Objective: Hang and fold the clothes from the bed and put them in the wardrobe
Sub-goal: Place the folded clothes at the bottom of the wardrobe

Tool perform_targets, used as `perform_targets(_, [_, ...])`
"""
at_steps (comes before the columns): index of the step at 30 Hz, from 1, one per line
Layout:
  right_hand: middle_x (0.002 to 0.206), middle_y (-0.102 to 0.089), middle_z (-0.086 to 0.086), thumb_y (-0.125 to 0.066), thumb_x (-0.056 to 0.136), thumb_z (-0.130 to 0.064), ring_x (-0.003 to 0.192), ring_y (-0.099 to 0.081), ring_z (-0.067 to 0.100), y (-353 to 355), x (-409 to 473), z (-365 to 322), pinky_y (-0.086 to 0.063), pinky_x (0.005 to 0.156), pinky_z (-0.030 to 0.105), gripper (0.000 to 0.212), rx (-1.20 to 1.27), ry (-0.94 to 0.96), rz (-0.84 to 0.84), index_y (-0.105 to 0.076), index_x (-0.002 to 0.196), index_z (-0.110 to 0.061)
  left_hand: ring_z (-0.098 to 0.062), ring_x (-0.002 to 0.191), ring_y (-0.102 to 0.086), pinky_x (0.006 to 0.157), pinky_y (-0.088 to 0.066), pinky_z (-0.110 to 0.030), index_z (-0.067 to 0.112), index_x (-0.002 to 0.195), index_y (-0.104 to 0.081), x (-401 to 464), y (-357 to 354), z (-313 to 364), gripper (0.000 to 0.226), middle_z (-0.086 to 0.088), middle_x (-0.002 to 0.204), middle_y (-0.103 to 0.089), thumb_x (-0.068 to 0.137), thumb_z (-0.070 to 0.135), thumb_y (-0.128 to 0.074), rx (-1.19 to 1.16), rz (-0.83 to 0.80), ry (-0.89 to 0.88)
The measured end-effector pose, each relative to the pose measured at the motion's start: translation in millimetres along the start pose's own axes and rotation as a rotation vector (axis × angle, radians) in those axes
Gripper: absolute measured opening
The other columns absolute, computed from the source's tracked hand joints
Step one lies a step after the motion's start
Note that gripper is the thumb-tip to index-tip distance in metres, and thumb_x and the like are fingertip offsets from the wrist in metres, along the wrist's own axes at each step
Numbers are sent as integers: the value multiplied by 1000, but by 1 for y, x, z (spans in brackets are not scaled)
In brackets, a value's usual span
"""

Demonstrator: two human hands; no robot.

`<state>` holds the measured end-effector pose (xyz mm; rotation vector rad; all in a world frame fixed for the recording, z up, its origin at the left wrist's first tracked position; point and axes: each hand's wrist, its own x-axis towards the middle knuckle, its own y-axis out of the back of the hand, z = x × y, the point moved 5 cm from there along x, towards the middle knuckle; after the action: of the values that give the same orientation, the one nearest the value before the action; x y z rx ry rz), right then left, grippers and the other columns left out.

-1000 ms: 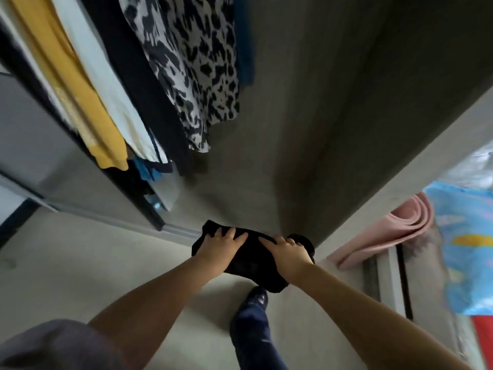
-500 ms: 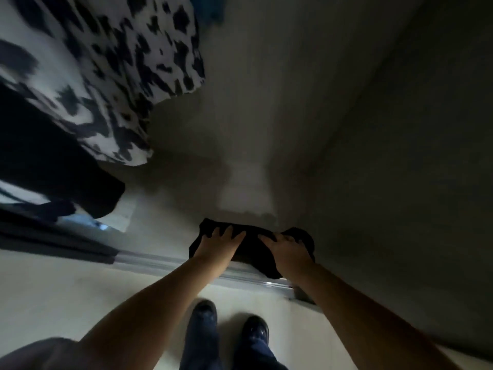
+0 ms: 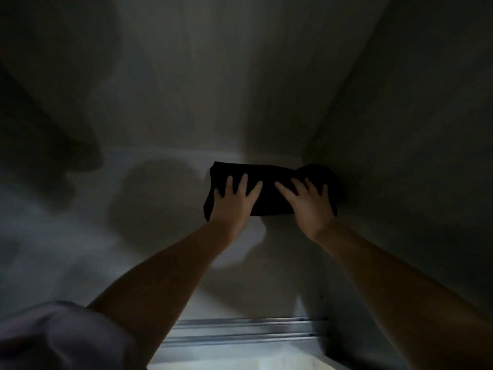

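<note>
A folded black garment (image 3: 269, 177) lies on the wardrobe's pale floor (image 3: 160, 249), close to the back right corner. My left hand (image 3: 234, 201) rests on its left half with fingers spread and straight. On the right half my right hand (image 3: 309, 204) lies the same way, fingers spread flat. The thumbs' undersides are hidden by the cloth and the dim light.
The wardrobe's right side wall (image 3: 413, 156) stands right beside the garment, the back wall (image 3: 213, 76) just behind it. Dark hanging clothes (image 3: 40, 129) loom blurred at the left. A metal sliding-door track (image 3: 240, 329) runs along the front edge.
I have leaned into the wardrobe and both hands have carried the black garment forward and down to the floor by the back right corner. The patterned hanging clothes have left the view.
</note>
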<state>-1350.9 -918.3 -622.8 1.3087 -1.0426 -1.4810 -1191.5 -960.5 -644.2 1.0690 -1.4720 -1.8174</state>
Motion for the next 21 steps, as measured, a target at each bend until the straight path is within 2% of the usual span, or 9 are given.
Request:
perform_targets(4, [162, 2, 7, -35, 99, -17, 146, 7, 40, -102, -6, 0, 2, 110, 66, 70, 40, -49, -181, 7, 149, -47, -43, 143, 15, 110, -15, -65, 30, 148, 20, 1, -107, 18, 89, -9, 158, 20, 94, 11, -47, 70, -91, -47])
perform_targets(7, [159, 20, 6, -40, 98, -19, 142, 22, 41, -161, -20, -2, 7, 108, 68, 81, 54, -84, -264, 20, 143, -50, -43, 138, 28, 108, -6, -69, 34, 145, 25, -5, -163, 29, 95, -7, 154, 33, 91, 6, -48, 61, -176, -108])
perform_targets(11, [156, 28, 6, -44, 95, -14, 140, 28, 40, -180, -32, -3, 10, 108, 68, 94, 71, -96, -233, 37, 131, -45, -45, 133, 36, 106, 0, -71, 35, 144, 27, -12, -172, 32, 99, -9, 144, 47, 88, 2, -48, 54, -164, -147])
perform_targets(14, [153, 35, 6, -54, 92, -20, 136, 34, 39, -181, -39, -6, 10, 107, 68, 105, 41, -98, -284, 43, 127, -41, -42, 123, 48, 106, 5, -70, 36, 141, 33, -21, -175, 33, 110, -6, 127, 62, 80, -2, -51, 36, -179, -150])
perform_targets(16, [151, 39, 5, -59, 89, -26, 136, 36, 37, -180, -40, -9, 10, 107, 69, 111, 18, -95, -346, 44, 129, -41, -36, 117, 55, 105, 10, -68, 41, 138, 35, -21, -175, 32, 113, 0, 125, 64, 79, 6, -55, -20, -244, -161])
perform_targets(18, [153, 35, 3, -60, 88, -32, 141, 28, 37, -170, -37, -7, 4, 109, 67, 108, -9, -99, -518, 35, 140, -40, -33, 124, 51, 106, 9, -67, 44, 141, 27, -20, -167, 28, 105, 4, 135, 57, 83, 21, -57, -85, -412, -168])
perform_targets(19, [157, 27, 5, -58, 89, -38, 145, 17, 37, -158, -35, -5, -1, 112, 64, 102, -14, -79, -619, 26, 146, -38, -32, 132, 43, 108, 4, -66, 44, 145, 21, -21, -156, 26, 100, 4, 143, 49, 86, 27, -58, -112, -506, -166])
perform_targets(21, [161, -5, 11, -48, 95, -46, 145, -15, 36, -117, -31, -4, -20, 116, 50, 78, -10, -2, -734, -1, 154, -28, -32, 145, 16, 112, -12, -62, 38, 150, 8, -24, -115, 25, 86, -2, 159, 20, 90, 33, -54, -162, -588, -156])
